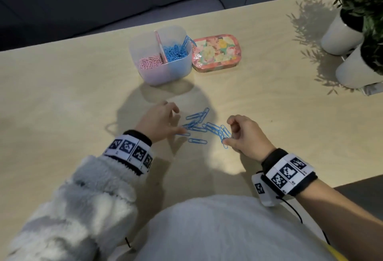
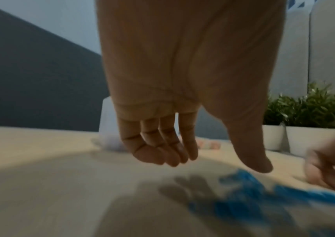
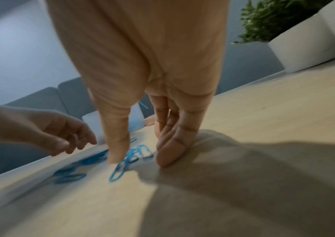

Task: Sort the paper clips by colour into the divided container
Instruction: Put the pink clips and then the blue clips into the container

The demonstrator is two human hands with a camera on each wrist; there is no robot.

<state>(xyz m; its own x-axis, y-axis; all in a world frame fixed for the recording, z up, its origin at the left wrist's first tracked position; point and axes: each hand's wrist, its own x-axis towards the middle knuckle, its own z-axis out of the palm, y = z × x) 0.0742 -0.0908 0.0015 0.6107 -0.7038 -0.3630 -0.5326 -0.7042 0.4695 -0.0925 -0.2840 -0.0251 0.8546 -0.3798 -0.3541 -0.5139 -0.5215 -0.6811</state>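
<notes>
A translucent divided container [image 1: 159, 74] stands at the table's middle back, with pink paper clips [image 1: 149, 63] in its left part and blue ones [image 1: 175, 51] in its right part. Several loose blue paper clips [image 1: 199, 129] lie between my hands. My left hand [image 1: 179, 121] hovers at their left edge with relaxed fingers, its thumb touching the clips, and holds nothing [image 2: 217, 163]. My right hand [image 1: 229, 132] is at their right edge. In the right wrist view its thumb presses a blue clip [image 3: 119, 171] to the table, and its fingers [image 3: 168, 157] touch the wood beside it.
A floral tin [image 1: 215, 53] sits right against the container's right side. Two white pots with green plants [image 1: 342, 35] [image 1: 356, 70] stand at the far right. The table's near edge runs at the lower right, and a dark sofa lies beyond the far edge.
</notes>
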